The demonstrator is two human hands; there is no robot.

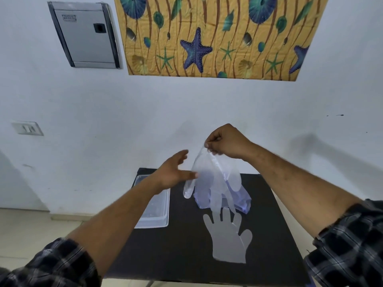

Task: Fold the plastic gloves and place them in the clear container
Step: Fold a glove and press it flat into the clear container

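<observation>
My right hand (227, 141) pinches the cuff of a clear plastic glove (209, 175) and holds it up in the air, fingers hanging down. My left hand (175, 170) is open just left of that glove, its fingertips at the glove's edge. A second clear glove (229, 237) lies flat on the black table (176, 255), fingers pointing away from me. Behind it sits a bluish plastic packet (242, 198), partly hidden by the hanging glove. The clear container (157, 212) stands at the table's left side, partly under my left forearm.
The small black table stands against a white wall. A grey panel box (85, 36) and a sea-themed wall picture (217, 36) hang high up. A switch plate (27, 128) is on the wall at left. Tiled floor shows left of the table.
</observation>
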